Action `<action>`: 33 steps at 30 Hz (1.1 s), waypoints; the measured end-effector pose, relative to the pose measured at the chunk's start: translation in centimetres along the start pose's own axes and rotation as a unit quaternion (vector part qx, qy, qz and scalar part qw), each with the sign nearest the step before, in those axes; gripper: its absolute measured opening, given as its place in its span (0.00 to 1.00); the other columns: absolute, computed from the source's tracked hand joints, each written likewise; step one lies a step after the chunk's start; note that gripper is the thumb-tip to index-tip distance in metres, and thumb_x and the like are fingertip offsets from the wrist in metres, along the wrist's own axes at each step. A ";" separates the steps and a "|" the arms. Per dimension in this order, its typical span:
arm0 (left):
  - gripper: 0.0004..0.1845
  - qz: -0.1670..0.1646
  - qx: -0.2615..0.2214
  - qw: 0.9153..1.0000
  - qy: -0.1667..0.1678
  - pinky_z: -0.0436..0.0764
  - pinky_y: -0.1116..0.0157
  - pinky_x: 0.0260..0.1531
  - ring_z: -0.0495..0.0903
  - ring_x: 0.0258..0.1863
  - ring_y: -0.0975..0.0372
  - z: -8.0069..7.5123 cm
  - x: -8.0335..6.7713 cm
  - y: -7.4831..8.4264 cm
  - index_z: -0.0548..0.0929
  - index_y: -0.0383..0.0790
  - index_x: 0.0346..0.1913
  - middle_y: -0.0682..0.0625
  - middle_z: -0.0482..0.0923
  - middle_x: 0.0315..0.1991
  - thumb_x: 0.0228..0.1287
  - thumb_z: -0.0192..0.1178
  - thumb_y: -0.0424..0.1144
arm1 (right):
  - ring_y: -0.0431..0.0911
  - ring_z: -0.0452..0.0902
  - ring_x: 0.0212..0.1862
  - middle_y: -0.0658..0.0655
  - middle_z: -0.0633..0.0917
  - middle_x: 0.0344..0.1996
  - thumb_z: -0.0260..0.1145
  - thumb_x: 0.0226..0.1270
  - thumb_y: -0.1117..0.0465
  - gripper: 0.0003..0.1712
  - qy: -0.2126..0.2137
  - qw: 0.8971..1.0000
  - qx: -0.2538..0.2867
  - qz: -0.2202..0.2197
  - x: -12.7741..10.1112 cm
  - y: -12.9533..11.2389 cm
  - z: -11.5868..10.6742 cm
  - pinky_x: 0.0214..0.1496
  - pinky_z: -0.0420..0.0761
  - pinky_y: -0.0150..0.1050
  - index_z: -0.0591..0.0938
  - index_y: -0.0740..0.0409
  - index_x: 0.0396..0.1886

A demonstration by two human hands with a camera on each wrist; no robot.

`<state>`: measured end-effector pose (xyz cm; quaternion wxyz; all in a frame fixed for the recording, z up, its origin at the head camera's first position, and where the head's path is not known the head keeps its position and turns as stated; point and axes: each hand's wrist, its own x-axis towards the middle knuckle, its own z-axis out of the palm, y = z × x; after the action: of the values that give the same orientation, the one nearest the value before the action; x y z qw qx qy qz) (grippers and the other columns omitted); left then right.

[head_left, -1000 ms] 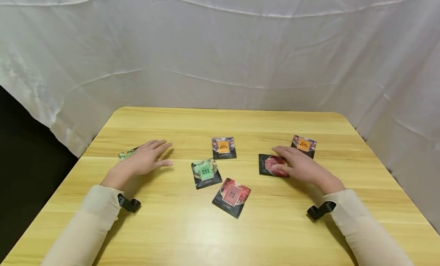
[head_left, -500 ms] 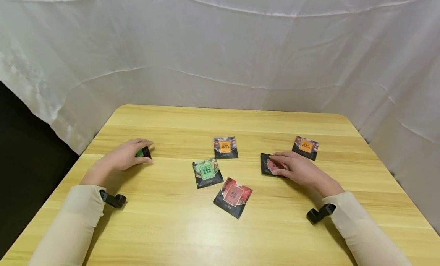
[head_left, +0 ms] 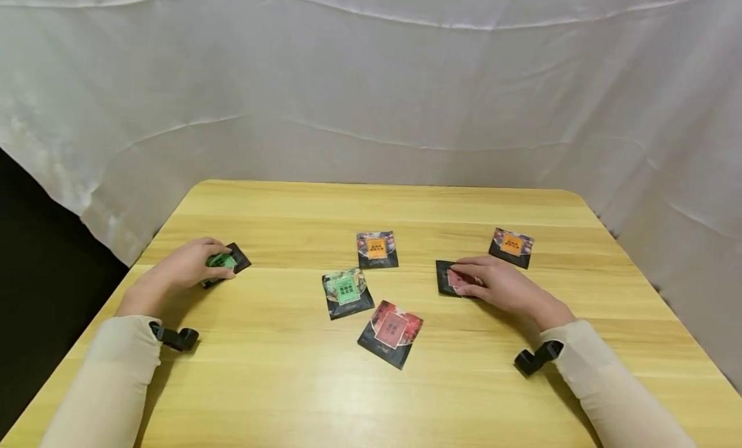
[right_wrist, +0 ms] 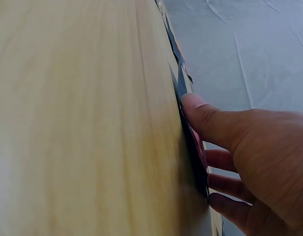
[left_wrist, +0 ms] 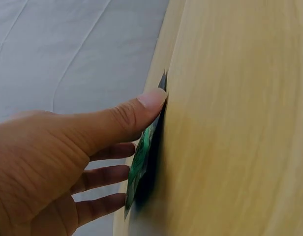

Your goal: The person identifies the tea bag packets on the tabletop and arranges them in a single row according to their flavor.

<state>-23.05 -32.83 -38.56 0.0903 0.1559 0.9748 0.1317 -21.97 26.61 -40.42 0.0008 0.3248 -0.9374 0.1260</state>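
Bench [head_left: 290,396], six sachets. In hand: left hand [head_left: 185,266] pinches the green sachet [head_left: 225,262] at the left edge; right hand [head_left: 501,286] pinches the red sachet [head_left: 454,279], both lying on the wood. Untouched, by appearance: green [head_left: 346,292], red [head_left: 391,332], two orange [head_left: 377,248] [head_left: 511,246] sachets.

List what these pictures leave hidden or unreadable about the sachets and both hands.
- Head view: print on the orange sachet is too small to read.
- Head view: the right hand covers most of the red sachet.
- Left wrist view: the green sachet shows edge-on, its face hidden by the left hand.
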 end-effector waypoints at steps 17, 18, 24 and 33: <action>0.21 0.042 0.076 0.996 -0.007 0.68 0.35 0.54 0.67 0.56 0.28 -0.2 -1.3 0.2 0.76 0.26 0.61 0.24 0.69 0.60 0.66 0.60 0.29 | 0.57 0.71 0.63 0.61 0.78 0.60 0.65 0.69 0.49 0.28 0.000 1.000 0.000 -0.021 0.6 -0.2 0.4 0.64 0.70 0.56 0.79 0.61 0.63; 0.20 0.041 0.073 0.997 -0.006 0.68 0.35 0.55 0.67 0.56 0.28 -0.2 -1.2 0.3 0.77 0.26 0.61 0.24 0.69 0.60 0.67 0.59 0.30 | 0.57 0.71 0.63 0.61 0.78 0.60 0.65 0.69 0.49 0.28 -0.002 1.000 0.002 -0.020 0.5 -0.3 0.5 0.64 0.70 0.56 0.79 0.61 0.63; 0.19 -0.010 0.018 1.000 0.008 0.69 0.36 0.53 0.68 0.56 0.30 0.0 -0.7 0.6 0.79 0.28 0.55 0.24 0.68 0.58 0.72 0.57 0.41 | 0.57 0.72 0.63 0.61 0.78 0.60 0.65 0.69 0.49 0.29 0.002 1.000 0.000 -0.018 0.4 -0.1 0.5 0.64 0.70 0.55 0.79 0.61 0.63; 0.33 -0.060 0.032 0.997 0.032 0.65 0.35 0.54 0.63 0.55 0.29 0.5 0.8 0.8 0.71 0.24 0.59 0.22 0.64 0.58 0.72 0.55 0.55 | 0.57 0.71 0.63 0.61 0.78 0.60 0.65 0.70 0.48 0.29 0.007 1.000 -0.003 -0.013 0.0 0.0 0.4 0.65 0.70 0.55 0.79 0.61 0.63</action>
<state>-23.46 -31.74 -38.89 0.0613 0.0953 0.9886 0.0996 -21.97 26.54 -40.79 0.0101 0.3358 -0.9334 0.1258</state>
